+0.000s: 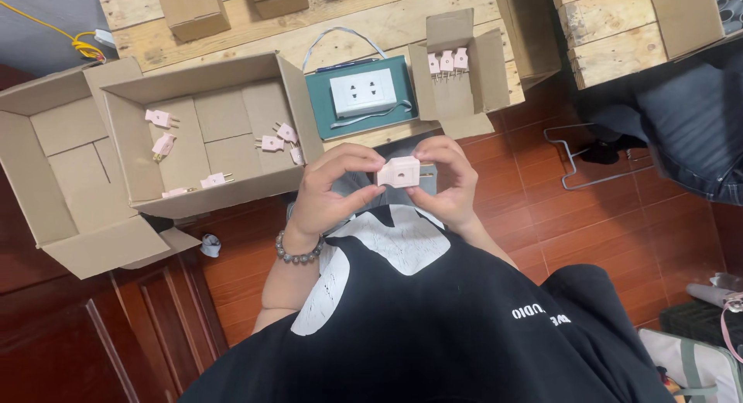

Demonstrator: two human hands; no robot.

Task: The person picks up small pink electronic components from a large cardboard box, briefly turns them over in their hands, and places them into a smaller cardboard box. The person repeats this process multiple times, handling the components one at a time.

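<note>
Both my hands hold one pale pink plug point(399, 172) in front of my chest. My left hand point(331, 188), with a bead bracelet on its wrist, pinches the plug's left side. My right hand point(446, 180) grips its right side, where metal prongs stick out. Beyond my hands a white wall socket point(363, 91) sits on a green board point(319, 109). A large open cardboard box point(118, 124) to the left holds several loose pink plugs point(161, 118). A small open box point(472, 93) to the right holds three pink plugs point(447, 62) standing in a row.
Another open cardboard box point(54, 171) lies at the far left. Wooden pallets point(387, 20) carry closed boxes point(192, 8) at the top. A wire hanger point(576, 151) lies on the red tiled floor. Another person's dark trouser leg point(689, 124) is at right. A yellow cable point(73, 39) is at top left.
</note>
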